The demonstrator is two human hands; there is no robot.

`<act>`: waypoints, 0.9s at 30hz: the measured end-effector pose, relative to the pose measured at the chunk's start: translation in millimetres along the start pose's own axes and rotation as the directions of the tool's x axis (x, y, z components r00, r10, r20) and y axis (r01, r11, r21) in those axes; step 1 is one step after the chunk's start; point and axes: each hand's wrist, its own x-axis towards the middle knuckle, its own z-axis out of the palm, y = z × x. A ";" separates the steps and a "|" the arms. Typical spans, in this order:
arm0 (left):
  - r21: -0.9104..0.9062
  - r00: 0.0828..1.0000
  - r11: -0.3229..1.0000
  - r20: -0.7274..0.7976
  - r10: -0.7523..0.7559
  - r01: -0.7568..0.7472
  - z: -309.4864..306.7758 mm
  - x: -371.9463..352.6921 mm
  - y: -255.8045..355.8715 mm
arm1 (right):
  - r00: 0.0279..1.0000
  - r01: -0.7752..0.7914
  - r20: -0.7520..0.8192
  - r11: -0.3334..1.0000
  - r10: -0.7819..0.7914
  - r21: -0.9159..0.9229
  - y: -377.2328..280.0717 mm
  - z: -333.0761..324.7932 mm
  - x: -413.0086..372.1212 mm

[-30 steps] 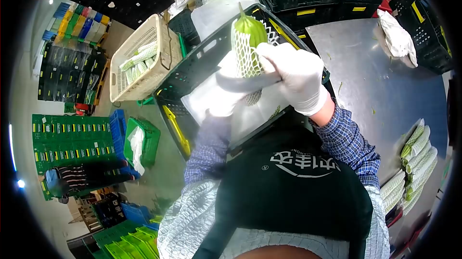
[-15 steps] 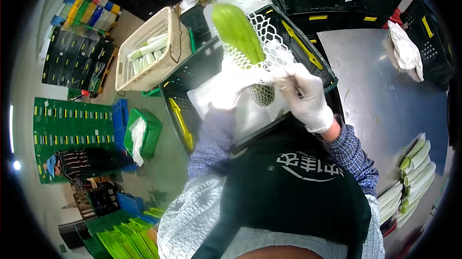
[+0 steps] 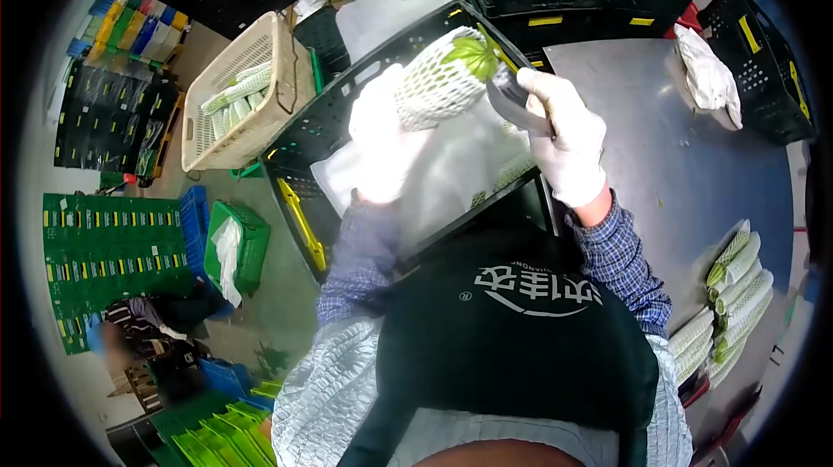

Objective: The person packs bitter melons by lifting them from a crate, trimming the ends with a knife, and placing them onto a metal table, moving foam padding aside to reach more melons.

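Gourd (image 3: 447, 75) in white netting (image 3: 425, 95) is up over the dark crate (image 3: 305, 142), left hand (image 3: 386, 137) has its grip curled round one end. Right hand (image 3: 568, 135) has its grip closed on a knife (image 3: 519, 109), blade by the stem end (image 3: 475, 57), can't tell if it's touching tbh.

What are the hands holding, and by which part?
Left hand holds a netted green gourd by the end opposite its bare green tip; right hand grips a knife by its handle end.

Left hand (image 3: 379, 137) blurred, knife (image 3: 510, 106) partly hidden by right hand (image 3: 568, 139)
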 end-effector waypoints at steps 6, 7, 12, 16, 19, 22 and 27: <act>-0.008 0.989 1.000 0.147 -0.028 0.030 -9.2 -0.1 6.9 | 0.992 0.114 0.093 0.932 -0.087 -0.344 3.4 -13.2 20.3; -0.034 0.984 0.998 0.172 -0.040 0.046 -11.5 0.6 12.8 | 0.995 0.082 0.090 0.923 -0.051 -0.375 3.7 -11.9 21.2; -0.407 0.932 0.843 0.241 -0.272 0.351 -8.0 -29.3 -9.6 | 0.932 -0.279 0.065 0.820 0.356 -0.501 60.8 -26.6 14.1; -0.820 0.743 0.016 0.509 -0.435 0.572 -14.2 -33.1 -9.5 | 0.837 -0.547 0.053 0.837 0.545 0.025 85.4 -29.0 -6.3; -0.843 0.772 -0.050 0.512 -0.376 0.535 -7.2 -38.9 -11.5 | 0.747 -0.655 0.321 0.727 0.583 0.205 47.2 -10.9 4.0; -0.843 0.768 -0.036 0.506 -0.394 0.537 5.3 -45.1 -15.0 | 0.745 -0.656 0.432 0.673 0.508 0.341 11.6 -2.2 13.6; -0.770 0.761 0.194 0.496 -0.419 0.608 8.8 -54.2 -13.2 | 0.562 -0.815 0.673 0.459 0.481 0.352 -10.7 2.9 21.4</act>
